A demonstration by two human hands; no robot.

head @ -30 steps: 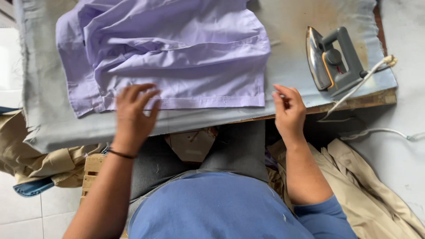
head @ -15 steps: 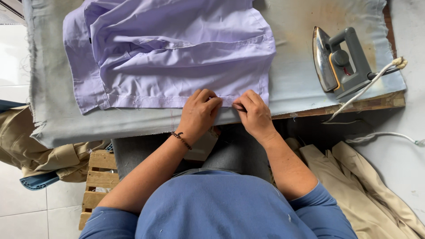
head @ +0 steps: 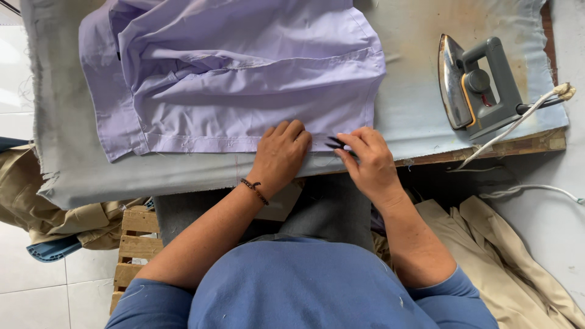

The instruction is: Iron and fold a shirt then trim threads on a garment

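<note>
A lilac garment (head: 244, 79) lies spread on a pale grey padded board (head: 402, 116). My left hand (head: 281, 157) lies palm down on the garment's near hem, fingers together. My right hand (head: 364, 159) is just to its right, pinching a small dark thread clipper (head: 335, 144) whose tip points at the hem by my left fingertips. A beaded band circles my left wrist.
A grey electric iron (head: 478, 88) stands on its side at the board's right, its white cord (head: 518, 122) trailing off the edge. Khaki cloth (head: 518, 256) is heaped at lower right and more at the left (head: 36, 201). A wooden pallet (head: 137, 244) sits below.
A second ago my hands were apart at the board's near edge. They came together at the garment's hem, and now my left hand lies flat while my right holds the clipper to the hem.
</note>
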